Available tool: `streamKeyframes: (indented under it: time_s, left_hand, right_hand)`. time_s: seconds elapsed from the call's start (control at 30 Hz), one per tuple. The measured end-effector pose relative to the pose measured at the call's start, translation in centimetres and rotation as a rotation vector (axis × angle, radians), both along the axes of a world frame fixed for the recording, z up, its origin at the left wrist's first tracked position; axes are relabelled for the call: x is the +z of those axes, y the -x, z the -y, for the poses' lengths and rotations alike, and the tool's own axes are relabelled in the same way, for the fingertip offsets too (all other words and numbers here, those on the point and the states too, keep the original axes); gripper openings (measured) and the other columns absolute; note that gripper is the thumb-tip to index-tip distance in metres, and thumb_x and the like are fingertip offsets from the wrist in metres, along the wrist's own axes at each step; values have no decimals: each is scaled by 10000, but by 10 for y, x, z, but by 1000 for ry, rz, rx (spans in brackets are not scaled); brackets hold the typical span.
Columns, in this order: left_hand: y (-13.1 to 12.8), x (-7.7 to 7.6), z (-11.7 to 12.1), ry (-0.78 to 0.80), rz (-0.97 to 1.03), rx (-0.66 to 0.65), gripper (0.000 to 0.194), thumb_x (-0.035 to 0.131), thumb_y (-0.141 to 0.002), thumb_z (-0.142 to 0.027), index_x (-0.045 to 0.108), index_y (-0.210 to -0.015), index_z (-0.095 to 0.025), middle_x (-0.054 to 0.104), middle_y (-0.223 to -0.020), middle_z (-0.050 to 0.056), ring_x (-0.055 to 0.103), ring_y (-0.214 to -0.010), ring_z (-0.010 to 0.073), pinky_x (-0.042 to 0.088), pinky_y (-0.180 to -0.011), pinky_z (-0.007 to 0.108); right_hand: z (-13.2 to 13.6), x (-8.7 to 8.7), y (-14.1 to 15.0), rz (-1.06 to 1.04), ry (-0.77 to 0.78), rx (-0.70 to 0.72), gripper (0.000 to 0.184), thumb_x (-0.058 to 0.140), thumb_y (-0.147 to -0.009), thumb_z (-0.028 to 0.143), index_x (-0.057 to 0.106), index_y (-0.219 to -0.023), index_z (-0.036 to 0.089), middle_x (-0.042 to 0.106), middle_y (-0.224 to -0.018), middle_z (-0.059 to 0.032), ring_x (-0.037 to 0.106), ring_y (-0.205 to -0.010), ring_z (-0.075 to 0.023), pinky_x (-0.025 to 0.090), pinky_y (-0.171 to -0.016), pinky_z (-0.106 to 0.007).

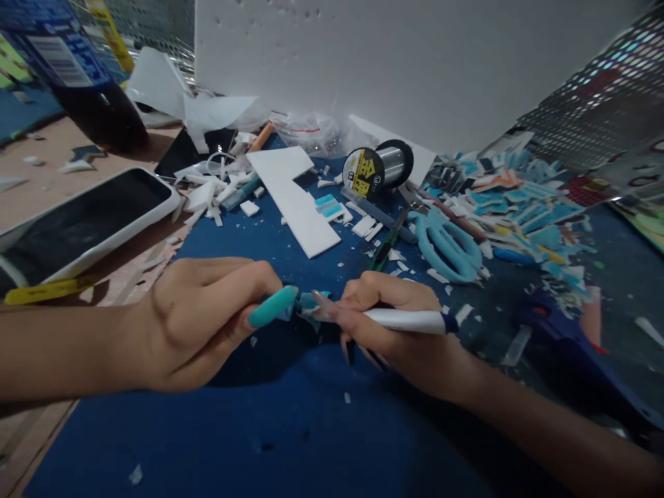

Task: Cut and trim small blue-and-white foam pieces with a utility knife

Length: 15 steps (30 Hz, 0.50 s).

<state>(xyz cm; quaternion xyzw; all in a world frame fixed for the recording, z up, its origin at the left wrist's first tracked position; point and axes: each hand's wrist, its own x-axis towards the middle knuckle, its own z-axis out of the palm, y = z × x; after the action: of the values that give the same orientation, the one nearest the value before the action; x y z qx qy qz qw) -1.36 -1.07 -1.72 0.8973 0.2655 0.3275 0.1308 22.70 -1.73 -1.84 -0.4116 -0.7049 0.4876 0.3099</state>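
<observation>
My left hand (207,325), with a long turquoise nail, is closed in a pinch on a small light-blue piece (312,300), mostly hidden by the fingers. Opposite it, my right hand (394,318) grips a white marker pen (409,320) with a dark blue end. The pen lies nearly level, its tip side at the blue piece; whether they touch, I cannot tell. Both hands are over the blue mat (249,436). Just beyond them lie a white L-shaped foam board piece (298,200) and a green-handled cutter (386,245).
Light-blue scissors (446,242) and a wire spool (376,169) lie behind the right hand. A purple glue gun (581,353) is at right, near a heap of blue and white scraps (523,194). A phone (88,221) and a dark drink bottle (77,76) are at left.
</observation>
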Motion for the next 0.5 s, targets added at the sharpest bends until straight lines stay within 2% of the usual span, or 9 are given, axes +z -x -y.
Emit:
streamKeyframes:
  time_s: [0.13, 0.3, 0.4, 0.5]
  left_hand:
    - [0, 2, 0, -14, -5, -13, 377, 249, -1020, -246, 563, -833, -155, 636, -724, 40, 588, -566, 105, 425, -457, 234]
    - [1, 4, 1, -116, -60, -52, 305, 262, -1005, -203, 539, -881, -173, 660, -749, 56, 623, -618, 143, 491, -506, 261]
    - [0, 1, 2, -236, -36, -134, 258, 289, -974, -171, 535, -899, -149, 648, -703, 83, 600, -592, 180, 483, -492, 301]
    - [0, -2, 3, -242, -39, -154, 253, 283, -963, -164, 527, -900, -143, 640, -688, 102, 567, -557, 196, 461, -476, 329]
  right_hand:
    - [0, 2, -1, -19, 9, -19, 324, 585, -884, 227, 456, -589, 189, 508, -531, 51, 499, -445, -65, 396, -444, -199]
    - [-1, 5, 4, -56, 20, -162, 324, 576, -889, 263, 453, -599, 187, 538, -536, 56, 412, -329, -28, 323, -350, -185]
    - [-2, 6, 8, -16, 5, -142, 320, 616, -862, 292, 478, -594, 184, 527, -526, 51, 439, -359, -41, 341, -369, -192]
    - [-3, 6, 11, -2, 36, -135, 333, 617, -866, 327, 473, -600, 188, 533, -528, 43, 476, -399, -57, 372, -399, -200]
